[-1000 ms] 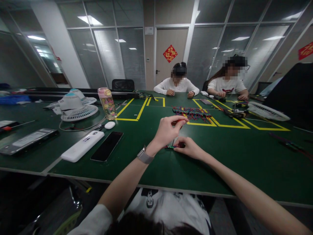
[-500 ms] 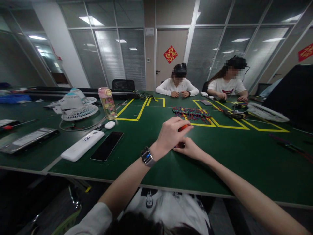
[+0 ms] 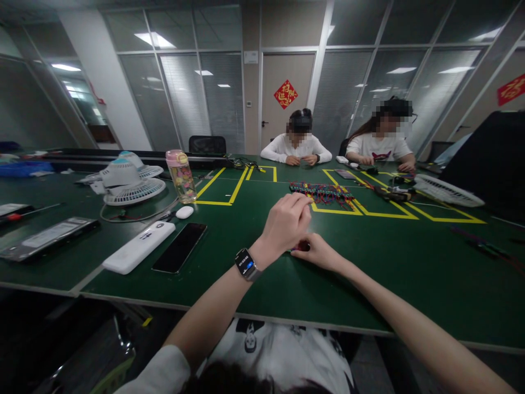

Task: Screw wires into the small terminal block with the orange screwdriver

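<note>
Left hand (image 3: pixel 287 221) is hanging above the right one, its fingers curling inward; whether it is grasping anything, I cannot tell. Right hand (image 3: pixel 324 253) is pinching one small wired part (image 3: pixel 303 247) close to the table (image 3: pixel 262 298), and so is sitting nearer to it. That part is lying just left of the right palm, between thumb and finger, below the left fingers; with most of it hiding, its long axis is not showing. One watch (image 3: pixel 246 264) is circling the left wrist. Beyond, one row of wired boards (image 3: pixel 322 192) is lying, too tangled for counting. Leftward, one phone (image 3: pixel 179 248), one power bank (image 3: pixel 139 247), one white case (image 3: pixel 184 212) and one bottle (image 3: pixel 181 178) are resting. Two people (image 3: pixel 296 149) are sitting opposite.
</note>
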`<state>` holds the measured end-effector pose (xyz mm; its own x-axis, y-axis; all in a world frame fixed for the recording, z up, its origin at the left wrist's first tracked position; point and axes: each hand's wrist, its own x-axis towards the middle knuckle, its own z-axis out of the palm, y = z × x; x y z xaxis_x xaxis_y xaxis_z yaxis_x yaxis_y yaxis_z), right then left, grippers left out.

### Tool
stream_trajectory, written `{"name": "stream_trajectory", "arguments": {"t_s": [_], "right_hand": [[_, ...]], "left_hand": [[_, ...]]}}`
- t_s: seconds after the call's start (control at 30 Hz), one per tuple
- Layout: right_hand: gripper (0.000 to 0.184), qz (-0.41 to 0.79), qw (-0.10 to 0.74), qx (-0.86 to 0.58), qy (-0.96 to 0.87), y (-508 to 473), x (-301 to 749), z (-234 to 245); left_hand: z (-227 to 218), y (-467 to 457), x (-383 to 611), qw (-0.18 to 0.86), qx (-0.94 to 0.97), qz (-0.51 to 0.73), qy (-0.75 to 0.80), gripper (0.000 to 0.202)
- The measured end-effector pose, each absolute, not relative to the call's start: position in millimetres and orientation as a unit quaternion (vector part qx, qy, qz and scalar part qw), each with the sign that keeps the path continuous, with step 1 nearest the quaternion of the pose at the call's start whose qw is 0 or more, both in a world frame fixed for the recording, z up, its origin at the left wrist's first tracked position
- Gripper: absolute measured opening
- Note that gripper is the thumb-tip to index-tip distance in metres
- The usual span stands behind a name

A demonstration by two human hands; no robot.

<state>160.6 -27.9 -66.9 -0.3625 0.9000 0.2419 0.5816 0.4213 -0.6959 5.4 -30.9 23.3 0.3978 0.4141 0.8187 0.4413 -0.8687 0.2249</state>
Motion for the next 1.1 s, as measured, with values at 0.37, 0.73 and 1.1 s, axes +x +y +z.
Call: {"name": "stream_trajectory", "arguments": {"t_s": [0.37, 0.73, 1.1], "right_hand": [[0.014, 0.288, 0.299, -0.467, -0.781, -28, 163, -65], [0.014, 0.250, 0.297, -0.448, -0.805, -30, 164, -64], [0.010, 0.202, 0.326, -0.452, -0.806, -31, 156, -71]], "left_hand": [[20, -17, -8, -0.112, -0.793, -0.538, -0.264, 0.015], [20, -15, -11, -0.221, -0.789, -0.526, -0.228, 0.027], [18, -24, -8, -0.113, -0.824, -0.509, -0.223, 0.031]]}}
